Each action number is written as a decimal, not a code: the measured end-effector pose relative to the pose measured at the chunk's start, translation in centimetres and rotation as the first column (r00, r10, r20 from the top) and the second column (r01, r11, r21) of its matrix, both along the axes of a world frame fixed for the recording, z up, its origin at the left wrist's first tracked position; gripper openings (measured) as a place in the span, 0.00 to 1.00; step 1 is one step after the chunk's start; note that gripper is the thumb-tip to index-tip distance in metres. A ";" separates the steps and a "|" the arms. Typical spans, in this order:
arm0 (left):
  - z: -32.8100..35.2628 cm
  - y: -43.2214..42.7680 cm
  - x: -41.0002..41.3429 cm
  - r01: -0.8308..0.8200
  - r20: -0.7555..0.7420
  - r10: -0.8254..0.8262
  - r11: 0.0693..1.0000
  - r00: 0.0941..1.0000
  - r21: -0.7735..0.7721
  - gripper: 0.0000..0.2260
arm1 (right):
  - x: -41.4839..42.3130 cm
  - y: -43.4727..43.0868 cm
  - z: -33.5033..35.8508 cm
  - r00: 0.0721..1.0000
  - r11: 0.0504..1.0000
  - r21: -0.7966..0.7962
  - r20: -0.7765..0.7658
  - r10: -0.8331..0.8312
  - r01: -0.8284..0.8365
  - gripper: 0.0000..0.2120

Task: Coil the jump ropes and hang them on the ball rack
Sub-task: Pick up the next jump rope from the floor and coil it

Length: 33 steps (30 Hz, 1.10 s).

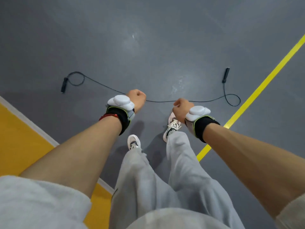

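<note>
Down past both fists, stretched flat on the grey floor (148, 30): one black jump rope (158, 101). Left hand (136, 98) curled into a fist, fingers together, out over the floor. Right hand (181, 109) same deal, fingers curled in tight. Cord passing behind both fists in the picture, so honestly can't tell whether either one has it pinched or just hovers above it. Looks more like hovering, but no promises.

Out to the left of the left fist, cord running up into a small loop and ending at the left handle (64, 85), lying on the floor well away from the hand. Out to the right of the right fist, another loop near the yellow line (257, 90), then up to the right handle (225, 75), also on the floor and well apart from the hand. Between the two fists, just a shallow sagging stretch of cord.

Strapped on each wrist, a white tracker on a black band: left tracker (121, 101), right tracker (198, 112). Thin red band just behind the left one.

Below the fists, closer in: grey sweatpants (148, 179) and two white sneakers (171, 126), right foot ahead of the left and sitting right under the right fist. Off to the left of the left forearm, an orange floor patch (19, 138) with a pale border.
</note>
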<state>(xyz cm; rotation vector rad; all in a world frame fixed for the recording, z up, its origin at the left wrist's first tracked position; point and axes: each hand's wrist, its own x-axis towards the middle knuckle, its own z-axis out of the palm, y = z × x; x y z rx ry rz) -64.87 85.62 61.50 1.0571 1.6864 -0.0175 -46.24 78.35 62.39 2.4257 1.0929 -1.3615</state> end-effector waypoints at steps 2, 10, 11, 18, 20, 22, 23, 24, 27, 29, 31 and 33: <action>-3.3 0.9 1.9 0.047 -0.041 -0.048 0.999 0.998 -0.025 0.07 | 2.3 1.3 -3.6 1.000 0.999 -0.045 -0.001 -0.010 0.010 0.20; -20.0 2.2 5.3 0.237 -0.159 -0.248 0.968 0.956 -0.085 0.08 | 6.4 3.2 -20.8 0.998 0.993 -0.105 -0.028 -0.060 0.057 0.20; -21.8 2.1 5.3 0.269 -0.157 -0.285 0.957 0.946 -0.111 0.08 | 6.6 3.1 -22.6 0.997 0.992 -0.103 -0.034 -0.074 0.070 0.19; -42.5 3.7 6.3 0.473 -0.164 -0.483 0.876 0.860 -0.093 0.12 | 8.5 4.1 -43.7 0.996 0.996 -0.009 0.008 0.085 -0.085 0.20; -47.9 3.9 6.6 0.534 -0.165 -0.542 0.840 0.824 -0.094 0.14 | 8.4 4.2 -49.2 0.986 0.986 0.000 0.002 0.169 -0.169 0.19; -53.0 4.1 6.9 0.600 -0.167 -0.605 0.796 0.779 -0.085 0.16 | 8.3 4.3 -53.9 0.972 0.972 0.008 0.009 0.235 -0.235 0.20; -55.0 4.2 6.9 0.628 -0.167 -0.632 0.774 0.757 -0.083 0.17 | 8.2 4.4 -55.6 0.964 0.964 0.000 0.016 0.266 -0.266 0.20; -57.1 4.3 7.0 0.662 -0.174 -0.665 0.745 0.727 -0.081 0.18 | 8.2 4.4 -57.4 0.956 0.956 -0.010 0.029 0.292 -0.292 0.20; -61.6 4.4 7.7 0.782 -0.220 -0.773 0.620 0.596 -0.060 0.21 | 8.5 4.3 -61.4 0.936 0.940 -0.003 0.097 0.339 -0.340 0.17; -63.2 4.4 8.3 0.820 -0.260 -0.793 0.572 0.551 -0.008 0.20 | 8.7 4.3 -63.2 0.912 0.920 0.008 0.140 0.386 -0.391 0.14; -64.0 4.4 8.8 0.846 -0.280 -0.807 0.532 0.519 0.034 0.14 | 8.8 4.4 -64.0 0.878 0.890 0.001 0.162 0.450 -0.456 0.10; -63.6 4.2 9.3 0.896 -0.287 -0.860 0.443 0.423 -0.008 0.09 | 8.6 4.4 -63.9 0.841 0.855 -0.006 0.174 0.511 -0.518 0.08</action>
